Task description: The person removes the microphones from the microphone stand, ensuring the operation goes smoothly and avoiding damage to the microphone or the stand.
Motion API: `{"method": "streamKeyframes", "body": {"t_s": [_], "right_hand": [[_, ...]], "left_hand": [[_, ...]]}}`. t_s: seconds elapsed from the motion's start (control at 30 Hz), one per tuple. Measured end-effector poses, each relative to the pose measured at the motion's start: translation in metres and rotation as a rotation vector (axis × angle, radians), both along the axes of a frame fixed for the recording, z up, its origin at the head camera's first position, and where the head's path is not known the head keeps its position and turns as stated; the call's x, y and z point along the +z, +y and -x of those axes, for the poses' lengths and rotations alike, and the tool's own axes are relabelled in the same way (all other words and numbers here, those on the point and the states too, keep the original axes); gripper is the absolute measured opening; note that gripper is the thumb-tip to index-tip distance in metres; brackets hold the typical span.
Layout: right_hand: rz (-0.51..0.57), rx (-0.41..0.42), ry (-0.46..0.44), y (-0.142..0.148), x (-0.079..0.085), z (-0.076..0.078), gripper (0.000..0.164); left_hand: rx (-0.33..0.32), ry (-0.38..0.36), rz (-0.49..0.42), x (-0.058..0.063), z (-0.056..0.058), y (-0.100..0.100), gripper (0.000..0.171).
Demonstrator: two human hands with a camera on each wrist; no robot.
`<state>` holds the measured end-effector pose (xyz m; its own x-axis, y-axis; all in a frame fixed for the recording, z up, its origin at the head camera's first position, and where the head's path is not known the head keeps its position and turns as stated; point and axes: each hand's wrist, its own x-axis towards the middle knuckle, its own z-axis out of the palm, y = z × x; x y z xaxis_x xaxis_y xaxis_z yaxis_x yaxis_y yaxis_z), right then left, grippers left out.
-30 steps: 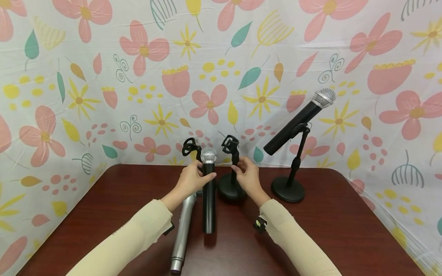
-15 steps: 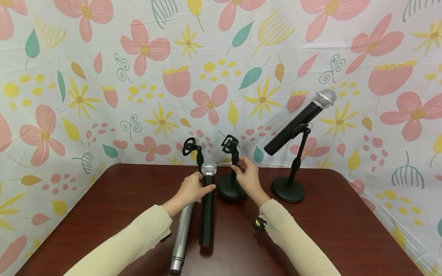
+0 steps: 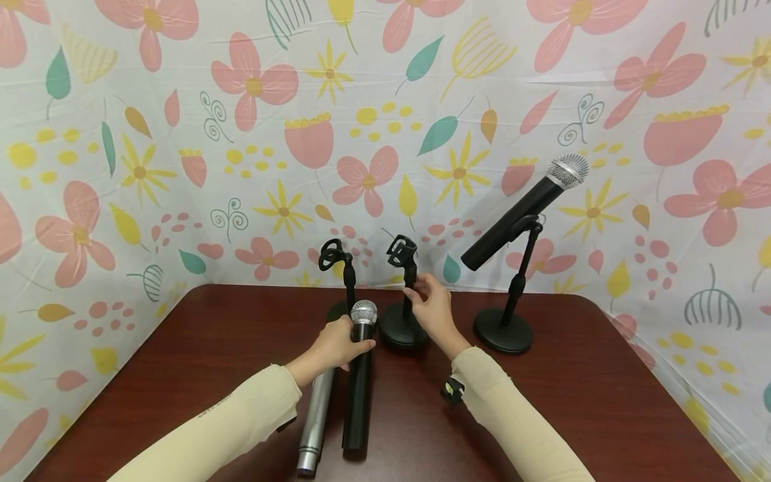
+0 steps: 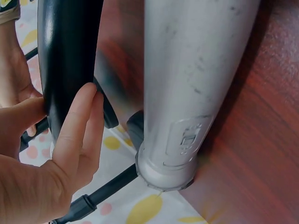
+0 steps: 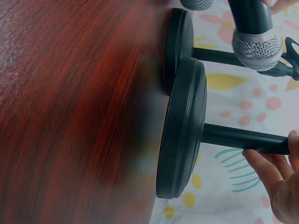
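My left hand (image 3: 334,345) grips a black microphone (image 3: 358,405) with a silver mesh head, near that head, its handle slanting down towards me. In the left wrist view the fingers and thumb (image 4: 74,135) lie around the black handle. Beside it a silver-grey microphone (image 3: 317,415) lies on the table, partly hidden beneath the left hand. My right hand (image 3: 435,309) pinches the upright pole of the middle desktop microphone stand (image 3: 402,329), whose clip holds nothing. The right wrist view shows the fingertips at the pole (image 5: 233,137), above the round black base (image 5: 182,135).
Another stand with a bare clip (image 3: 332,256) stands behind the left hand. At the right, a third stand (image 3: 502,329) holds a black microphone (image 3: 512,224) tilted upward. A floral cloth (image 3: 373,87) hangs behind the dark red-brown table (image 3: 181,361).
My left hand and the black microphone have moved down and towards me, bringing more of the left stand into sight. The right hand has stayed on the middle stand's pole.
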<state>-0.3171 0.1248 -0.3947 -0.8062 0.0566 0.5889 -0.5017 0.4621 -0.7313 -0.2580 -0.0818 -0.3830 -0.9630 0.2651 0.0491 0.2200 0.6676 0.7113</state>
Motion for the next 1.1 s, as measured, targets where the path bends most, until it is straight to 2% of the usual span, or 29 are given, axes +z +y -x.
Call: {"method": "streamKeyframes", "body": {"t_s": [0.2,0.4,0.7,0.97,1.1], "right_hand": [[-0.005,-0.004,-0.007,0.0,-0.002,0.001,0.014],[-0.001,0.007,-0.004,-0.001,-0.004,0.002,0.014],[0.003,0.003,-0.003,-0.001,-0.005,0.004,0.015],[0.013,0.003,-0.001,-0.001,-0.005,0.007,0.016],[0.022,0.007,-0.002,-0.002,-0.006,0.009,0.016]], "left_hand": [[-0.032,0.035,0.061,-0.007,-0.002,0.001,0.051],[-0.042,-0.008,0.084,-0.013,-0.003,0.002,0.062],[-0.082,-0.036,0.08,-0.019,-0.008,0.003,0.047],[-0.093,-0.038,0.119,-0.023,-0.008,0.005,0.03],[-0.087,-0.065,0.113,-0.025,-0.01,0.005,0.029]]}}
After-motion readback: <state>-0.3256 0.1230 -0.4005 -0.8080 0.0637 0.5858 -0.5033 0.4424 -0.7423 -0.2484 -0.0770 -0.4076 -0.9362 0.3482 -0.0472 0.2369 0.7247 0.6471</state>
